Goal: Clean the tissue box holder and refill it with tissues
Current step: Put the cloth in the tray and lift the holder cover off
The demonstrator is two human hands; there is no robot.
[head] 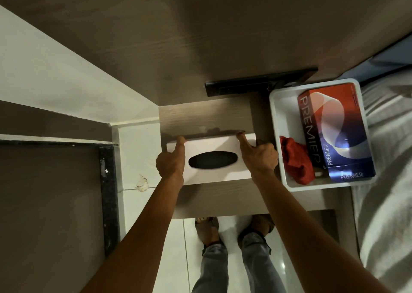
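My view is dim and warm-toned, with a muddy cast over the wood. Light seems to fall from above and behind me: the tissue box holder (211, 159) throws a soft shadow onto the table (205, 116) beyond it. Glare flares on the glossy tissue carton (341, 145) and the floor tiles (283, 266). Straight edges bow near the frame's borders, and detail there is soft.

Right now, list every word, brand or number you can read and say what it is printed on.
"PREMIER", large, up the top face of the tissue box in the white tray.
"PREMIER", smaller, beside it on the same face.
"PREMIER", on the box's near end.
Small print at the box's far corner: too small to read.
Tissue box holder: no text.
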